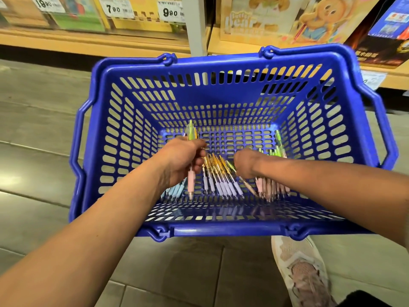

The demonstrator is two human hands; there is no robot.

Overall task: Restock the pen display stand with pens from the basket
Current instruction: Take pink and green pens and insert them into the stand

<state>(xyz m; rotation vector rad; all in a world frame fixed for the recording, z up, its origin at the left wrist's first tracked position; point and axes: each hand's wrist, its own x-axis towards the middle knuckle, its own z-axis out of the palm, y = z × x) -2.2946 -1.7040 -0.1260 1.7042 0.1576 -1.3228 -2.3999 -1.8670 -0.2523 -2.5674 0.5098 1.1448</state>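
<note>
Left hand point(183, 161), at the centre of the frame, is curled round a small bunch of pens point(191, 182) held upright. Green tops poke above the fist and a pink grip hangs below it. Right hand point(245, 162), just beside it toward centre right, is turned knuckles-up and dips into the loose pens point(223, 185) on the basket bottom. Its fingers are hidden behind the hand itself, so I cannot tell whether they are spread or already pinching a pen. Both forearms reach down over the near rim of the blue basket point(221, 231), which fills the middle of the frame and stands on the grey floor point(44, 129).

By my judgement, the task is at the gathering stage. Many pens lie in the basket, grouped roughly by grip colour: blue at the lower left of the pile, lilac in the middle, pink at the lower right. The pen display stand is not in view, so how full it is cannot be said. Only shelves point(88, 38) with price tags run across the top of the frame. Every pen visible has yet to reach the stand.
</note>
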